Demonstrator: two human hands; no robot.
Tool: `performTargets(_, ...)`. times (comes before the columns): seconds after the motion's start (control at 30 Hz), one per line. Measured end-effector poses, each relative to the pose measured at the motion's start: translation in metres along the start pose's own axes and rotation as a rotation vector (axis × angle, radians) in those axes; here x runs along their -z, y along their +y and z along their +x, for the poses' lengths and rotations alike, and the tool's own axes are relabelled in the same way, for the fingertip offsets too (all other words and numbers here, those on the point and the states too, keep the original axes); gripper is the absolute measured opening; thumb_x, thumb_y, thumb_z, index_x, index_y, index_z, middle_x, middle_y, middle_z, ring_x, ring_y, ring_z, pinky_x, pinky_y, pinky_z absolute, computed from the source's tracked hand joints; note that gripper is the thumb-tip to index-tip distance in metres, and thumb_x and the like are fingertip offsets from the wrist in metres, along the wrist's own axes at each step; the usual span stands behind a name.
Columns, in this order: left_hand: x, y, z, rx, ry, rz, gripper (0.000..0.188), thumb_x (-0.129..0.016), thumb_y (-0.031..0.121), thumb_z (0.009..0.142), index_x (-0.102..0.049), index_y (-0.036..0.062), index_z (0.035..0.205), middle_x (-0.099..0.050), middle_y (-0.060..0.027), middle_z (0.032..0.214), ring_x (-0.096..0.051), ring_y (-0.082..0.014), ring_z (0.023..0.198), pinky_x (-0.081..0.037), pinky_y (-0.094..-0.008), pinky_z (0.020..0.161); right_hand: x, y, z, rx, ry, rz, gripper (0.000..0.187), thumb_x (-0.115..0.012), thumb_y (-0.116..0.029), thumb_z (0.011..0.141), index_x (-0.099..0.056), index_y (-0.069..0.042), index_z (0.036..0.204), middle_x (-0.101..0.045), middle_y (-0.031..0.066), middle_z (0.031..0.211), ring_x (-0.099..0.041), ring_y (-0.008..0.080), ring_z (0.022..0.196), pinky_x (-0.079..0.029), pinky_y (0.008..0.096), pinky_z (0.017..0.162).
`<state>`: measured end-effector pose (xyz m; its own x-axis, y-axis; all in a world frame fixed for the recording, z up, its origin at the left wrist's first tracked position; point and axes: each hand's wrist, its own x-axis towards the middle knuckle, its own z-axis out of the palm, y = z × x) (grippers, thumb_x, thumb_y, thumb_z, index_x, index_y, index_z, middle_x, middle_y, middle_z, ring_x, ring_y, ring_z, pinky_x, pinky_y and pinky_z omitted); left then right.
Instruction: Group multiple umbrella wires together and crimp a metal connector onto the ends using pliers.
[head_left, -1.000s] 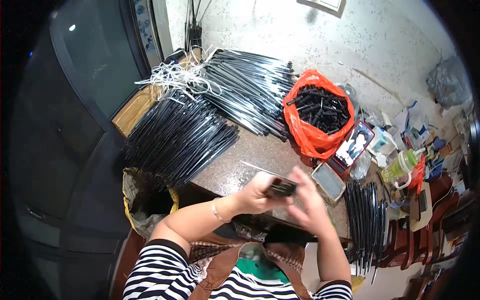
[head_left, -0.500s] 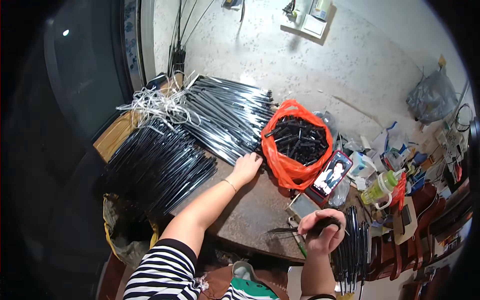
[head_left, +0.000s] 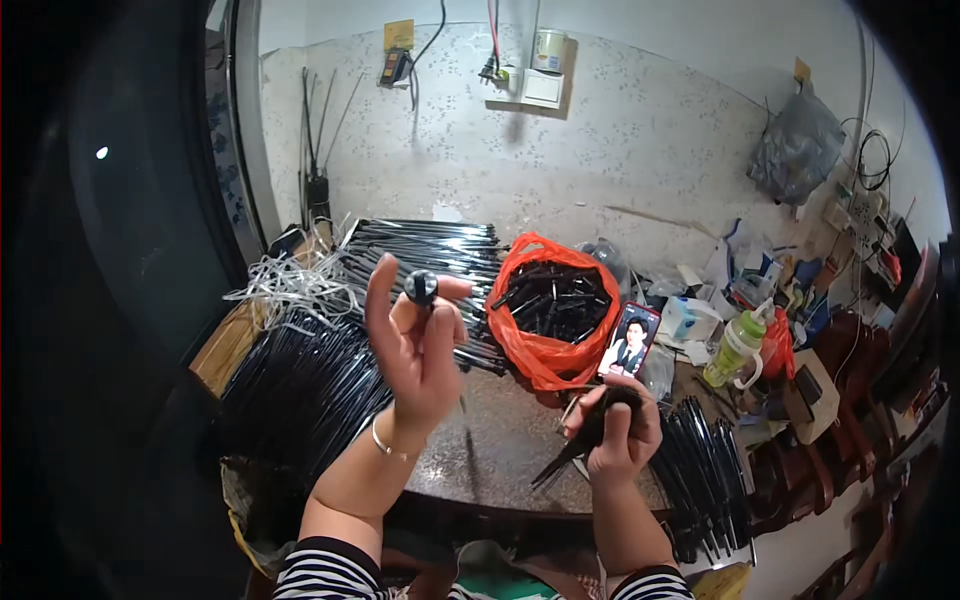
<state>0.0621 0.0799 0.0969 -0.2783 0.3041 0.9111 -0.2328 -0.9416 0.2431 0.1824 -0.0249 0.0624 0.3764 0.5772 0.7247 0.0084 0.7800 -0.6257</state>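
Observation:
My left hand (head_left: 415,350) is raised over the table, its fingers curled around a black rod (head_left: 422,287) whose round shiny end points up at me. Most of the rod's length is hidden behind the hand. My right hand (head_left: 622,430) is closed on a bunch of thin dark pieces (head_left: 565,458), their pointed ends sticking out down to the left; what exactly they are I cannot make out. Between and beyond the hands stands an orange plastic bag (head_left: 545,365), full of short black tube-like parts (head_left: 555,305). Long black rods (head_left: 440,240) are stacked behind my left hand.
More thin black rods (head_left: 300,390) lie at the left beside tangled white ties (head_left: 300,290). A phone (head_left: 630,340) leans by the bag, with a green bottle (head_left: 738,345) and clutter to the right. Black rods (head_left: 700,470) lie at the table's right edge.
My left hand has come up from the rod stack toward me, now with a black rod in it. My right hand has turned, its dark bunch now pointing downward. The view has tilted up.

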Motion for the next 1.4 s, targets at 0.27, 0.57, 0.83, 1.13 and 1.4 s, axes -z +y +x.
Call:
performTargets(0.27,0.023,0.096,-0.041,0.971,-0.159,-0.880,0.034,-0.046,0.012,0.076,-0.039,0.0008,0.107,-0.051,-0.0104,0.078,-0.043,-0.0103,0.052,-0.032,-0.0183,0.042,-0.019,-0.049,-0.047,-0.119,-0.047,0.043,0.035,-0.034,-0.016,0.081,-0.034,0.006,0.108,-0.048,0.0044,0.062,-0.045,0.0068,0.044,-0.039,0.0165,0.042)
performTargets(0.57,0.018,0.124,-0.082,0.835,-0.134,-0.798,0.030,-0.047,-0.002,0.073,-0.039,-0.0003,0.102,-0.051,-0.0071,0.087,-0.049,-0.0088,0.072,-0.040,-0.0180,0.059,-0.027,-0.055,-0.072,-0.198,-0.085,-0.227,0.033,-0.036,-0.017,0.081,-0.040,0.006,0.104,-0.054,0.0067,0.076,-0.041,0.0017,0.043,-0.031,0.0128,0.038)
performTargets(0.83,0.013,0.132,-0.077,0.892,-0.045,-0.898,0.030,-0.049,-0.008,0.069,-0.042,-0.0020,0.098,-0.049,-0.0065,0.087,-0.049,-0.0099,0.079,-0.041,-0.0197,0.070,-0.031,-0.063,-0.069,0.010,-0.131,-0.256,0.026,-0.039,-0.011,0.080,-0.044,0.009,0.096,-0.042,0.0191,0.107,-0.044,0.0183,0.093,-0.033,0.0273,0.079)
performTargets(1.13,-0.003,0.133,-0.061,0.645,-0.072,-0.653,0.029,-0.057,0.003,0.067,-0.045,-0.0039,0.093,-0.045,-0.0067,0.084,-0.044,-0.0108,0.076,-0.035,-0.0197,0.068,-0.039,-0.079,-0.049,0.143,-0.106,-0.477,0.030,-0.036,-0.009,0.079,-0.040,0.008,0.103,-0.045,0.0160,0.105,-0.042,0.0094,0.068,-0.035,0.0221,0.067)
performTargets(1.4,-0.015,0.102,-0.038,0.485,-0.364,-0.659,0.036,-0.050,0.028,0.072,-0.050,-0.0046,0.088,-0.044,-0.0091,0.081,-0.040,-0.0158,0.076,-0.032,-0.0255,0.069,-0.038,-0.067,-0.038,0.281,-0.019,-0.504,0.036,-0.031,-0.014,0.081,-0.033,0.008,0.110,-0.041,0.0153,0.108,-0.044,0.0148,0.084,-0.035,0.0254,0.073)
